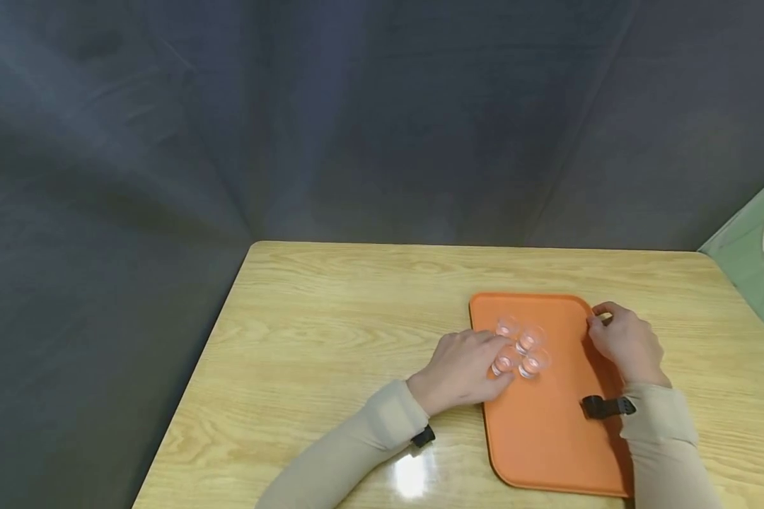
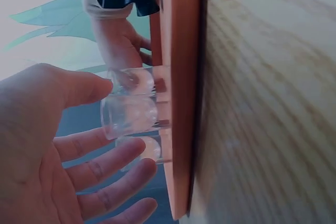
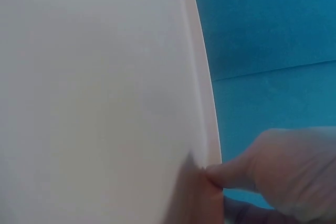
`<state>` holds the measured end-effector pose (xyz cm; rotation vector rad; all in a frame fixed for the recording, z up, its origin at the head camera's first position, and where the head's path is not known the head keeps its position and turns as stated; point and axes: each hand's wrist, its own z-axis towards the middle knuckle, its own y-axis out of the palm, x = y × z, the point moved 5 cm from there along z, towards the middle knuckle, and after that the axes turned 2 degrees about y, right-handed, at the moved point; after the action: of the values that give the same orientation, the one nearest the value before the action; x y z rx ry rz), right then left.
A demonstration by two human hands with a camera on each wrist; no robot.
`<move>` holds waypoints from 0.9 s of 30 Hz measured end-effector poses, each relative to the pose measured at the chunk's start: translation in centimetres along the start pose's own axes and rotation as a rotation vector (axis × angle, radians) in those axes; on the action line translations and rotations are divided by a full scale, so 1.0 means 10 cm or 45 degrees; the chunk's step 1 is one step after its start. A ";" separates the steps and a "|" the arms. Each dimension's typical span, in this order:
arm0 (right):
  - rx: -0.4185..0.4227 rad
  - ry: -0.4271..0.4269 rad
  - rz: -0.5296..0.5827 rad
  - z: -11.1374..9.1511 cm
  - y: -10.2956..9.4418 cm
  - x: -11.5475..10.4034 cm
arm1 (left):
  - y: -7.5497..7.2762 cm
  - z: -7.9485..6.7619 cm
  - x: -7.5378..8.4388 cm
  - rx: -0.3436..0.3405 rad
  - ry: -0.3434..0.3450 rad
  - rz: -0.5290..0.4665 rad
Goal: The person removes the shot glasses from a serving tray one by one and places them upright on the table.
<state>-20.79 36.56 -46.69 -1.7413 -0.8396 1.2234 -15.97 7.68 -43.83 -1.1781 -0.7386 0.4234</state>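
Observation:
Several small clear cups [image 1: 530, 339] stand grouped on the left part of an orange tray [image 1: 557, 438]. My left hand [image 1: 465, 367] reaches over the tray's left edge, its thumb and index finger on either side of the near-left clear cup [image 2: 128, 116]. The other fingers [image 2: 115, 190] are spread loosely below, one overlapping another cup [image 2: 149, 150] in the left wrist view. At the tray's far right, my right hand [image 1: 627, 343] pinches the rim, with the thumb [image 3: 231, 174] on the upper side and fingers underneath.
The tray is on a wood-grain table [image 1: 331, 318]. A dark curtain [image 1: 420, 127] rises behind the table and along its left side. Green patterned fabric [image 1: 757, 247] hangs at the right edge. Black straps [image 1: 605, 406] are worn on both wrists.

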 end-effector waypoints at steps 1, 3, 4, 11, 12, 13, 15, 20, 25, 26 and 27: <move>-0.001 -0.003 0.002 0.00 0.00 0.01 | 0.01 0.01 0.00 -0.009 -0.001 0.007; 0.000 -0.010 0.011 0.00 0.01 0.01 | 0.04 0.02 0.00 -0.023 -0.001 0.020; 0.002 -0.016 0.015 0.00 0.01 0.01 | 0.05 0.03 0.00 -0.027 0.000 0.023; 0.005 -0.037 0.039 0.01 -0.01 0.00 | 0.05 0.05 -0.03 -0.010 -0.009 0.056; -0.001 -0.033 0.040 0.01 -0.01 0.01 | 0.05 0.05 -0.04 -0.015 -0.014 0.049; -0.004 -0.032 0.038 0.02 -0.01 0.01 | 0.05 0.05 -0.04 -0.018 -0.023 0.043; -0.007 -0.034 0.036 0.02 0.00 0.02 | 0.06 0.03 -0.04 -0.021 -0.032 0.029; 0.000 -0.055 0.041 0.06 0.02 0.03 | 0.05 0.00 -0.02 0.007 -0.019 0.015; 0.002 -0.061 0.054 0.06 0.03 0.02 | 0.01 -0.03 0.00 0.081 0.012 -0.032; 0.003 -0.064 0.053 0.06 0.03 0.03 | 0.00 -0.03 0.00 0.093 0.014 -0.054; 0.005 -0.068 0.052 0.05 0.03 0.02 | -0.01 -0.04 0.00 0.104 0.013 -0.073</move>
<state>-21.22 36.79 -47.14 -1.7366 -0.8357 1.3032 -15.73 7.36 -43.81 -1.0792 -0.7378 0.3963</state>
